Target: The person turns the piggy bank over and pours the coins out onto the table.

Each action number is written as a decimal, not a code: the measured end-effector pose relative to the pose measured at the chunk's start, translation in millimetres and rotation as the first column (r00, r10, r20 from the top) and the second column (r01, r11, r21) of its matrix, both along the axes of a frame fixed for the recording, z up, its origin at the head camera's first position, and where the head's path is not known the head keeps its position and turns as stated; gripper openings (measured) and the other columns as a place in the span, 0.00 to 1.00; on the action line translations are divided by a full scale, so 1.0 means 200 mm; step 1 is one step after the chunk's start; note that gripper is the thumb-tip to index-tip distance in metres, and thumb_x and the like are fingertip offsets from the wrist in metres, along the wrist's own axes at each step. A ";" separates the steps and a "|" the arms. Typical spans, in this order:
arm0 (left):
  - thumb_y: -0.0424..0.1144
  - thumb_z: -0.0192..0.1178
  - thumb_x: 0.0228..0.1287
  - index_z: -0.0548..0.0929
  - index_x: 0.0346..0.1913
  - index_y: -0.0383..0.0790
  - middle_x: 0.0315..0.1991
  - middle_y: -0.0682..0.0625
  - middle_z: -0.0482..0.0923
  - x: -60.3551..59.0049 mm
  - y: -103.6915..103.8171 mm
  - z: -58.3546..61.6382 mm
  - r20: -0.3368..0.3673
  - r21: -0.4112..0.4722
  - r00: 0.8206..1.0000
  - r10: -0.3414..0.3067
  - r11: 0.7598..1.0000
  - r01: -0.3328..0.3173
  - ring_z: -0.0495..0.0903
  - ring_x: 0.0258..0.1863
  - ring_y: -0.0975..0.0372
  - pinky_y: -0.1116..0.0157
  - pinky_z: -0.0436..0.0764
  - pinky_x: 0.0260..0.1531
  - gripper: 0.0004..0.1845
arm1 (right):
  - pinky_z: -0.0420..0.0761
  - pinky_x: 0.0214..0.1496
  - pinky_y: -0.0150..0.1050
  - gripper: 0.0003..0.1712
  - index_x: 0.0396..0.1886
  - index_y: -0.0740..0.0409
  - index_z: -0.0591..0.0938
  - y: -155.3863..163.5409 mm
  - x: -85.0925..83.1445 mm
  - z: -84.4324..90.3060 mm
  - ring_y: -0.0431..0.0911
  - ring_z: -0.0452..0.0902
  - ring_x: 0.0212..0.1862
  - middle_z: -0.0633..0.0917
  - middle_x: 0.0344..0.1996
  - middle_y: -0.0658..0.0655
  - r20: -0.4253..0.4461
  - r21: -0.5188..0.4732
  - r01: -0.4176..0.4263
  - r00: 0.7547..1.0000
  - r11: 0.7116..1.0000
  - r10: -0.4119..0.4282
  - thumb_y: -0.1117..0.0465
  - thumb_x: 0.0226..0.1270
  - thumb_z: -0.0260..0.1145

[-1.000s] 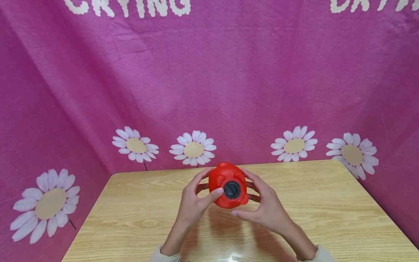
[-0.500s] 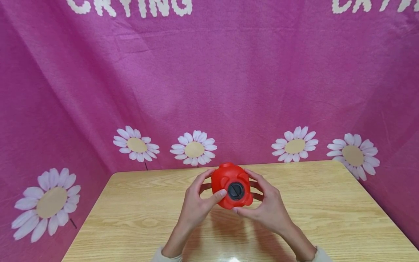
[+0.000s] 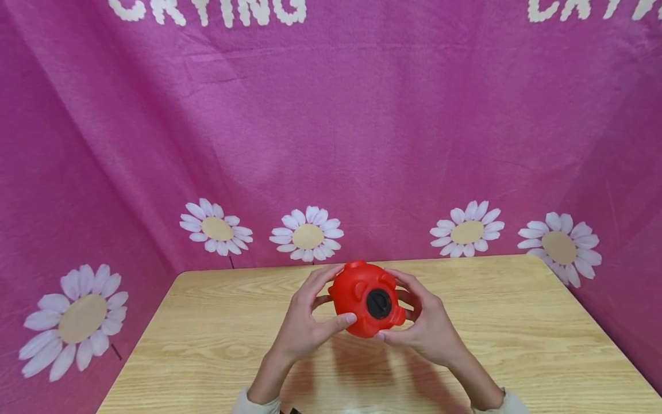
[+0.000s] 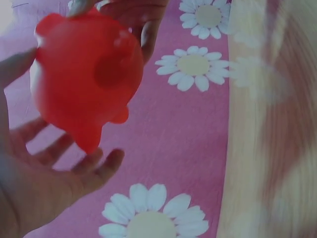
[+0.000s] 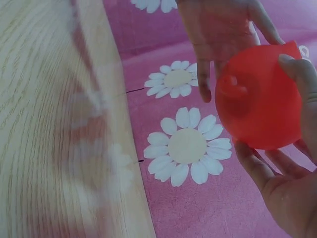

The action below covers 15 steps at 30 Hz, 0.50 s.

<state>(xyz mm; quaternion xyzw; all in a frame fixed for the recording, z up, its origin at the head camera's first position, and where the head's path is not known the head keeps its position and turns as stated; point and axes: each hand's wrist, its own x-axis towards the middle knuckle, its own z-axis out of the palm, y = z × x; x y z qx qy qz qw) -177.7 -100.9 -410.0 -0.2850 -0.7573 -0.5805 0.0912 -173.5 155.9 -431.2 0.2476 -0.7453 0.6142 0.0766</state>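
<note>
A round red piggy bank (image 3: 346,299), with short stubby feet and a black round plug (image 3: 378,303) facing me, is held up over the table between both hands. My left hand (image 3: 304,329) grips its left side, thumb across the front and fingers behind. On the other side my right hand (image 3: 433,330) holds it, thumb at the bottom edge and fingers round the right. In the left wrist view, pointed bumps stick out of the piggy bank (image 4: 84,74) near the fingers. The right wrist view shows the smooth red shell of the piggy bank (image 5: 267,114), the plug hidden.
Beneath the hands lies a light wood-grain table (image 3: 217,339) carrying their shadows. Behind it and along the sides hangs a pink cloth (image 3: 331,132) printed with white daisies and lettering. A small dark object (image 3: 295,410) shows at the bottom edge near the left sleeve.
The piggy bank has shifted slightly right and turned, so its plug faces further right. The right thumb has come onto its lower edge; the left thumb now sits farther from the plug.
</note>
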 end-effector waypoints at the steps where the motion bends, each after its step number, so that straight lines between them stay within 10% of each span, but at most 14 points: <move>1: 0.41 0.78 0.60 0.73 0.79 0.55 0.73 0.52 0.76 0.00 0.00 0.00 -0.024 -0.017 1.000 -0.013 1.000 0.013 0.77 0.70 0.55 0.59 0.90 0.59 0.43 | 0.92 0.53 0.38 0.54 0.77 0.48 0.73 0.00 0.00 0.00 0.40 0.84 0.60 0.82 0.66 0.55 0.003 -0.001 -0.014 1.000 1.000 0.014 0.69 0.50 0.87; 15: 0.41 0.84 0.54 0.67 0.82 0.52 0.77 0.51 0.71 0.00 0.00 0.00 -0.116 -0.111 0.988 -0.107 0.989 0.094 0.78 0.69 0.56 0.62 0.91 0.55 0.53 | 0.93 0.53 0.41 0.53 0.79 0.52 0.72 0.02 -0.02 -0.02 0.41 0.85 0.62 0.82 0.66 0.46 0.019 -0.031 -0.107 0.994 0.994 0.108 0.71 0.52 0.85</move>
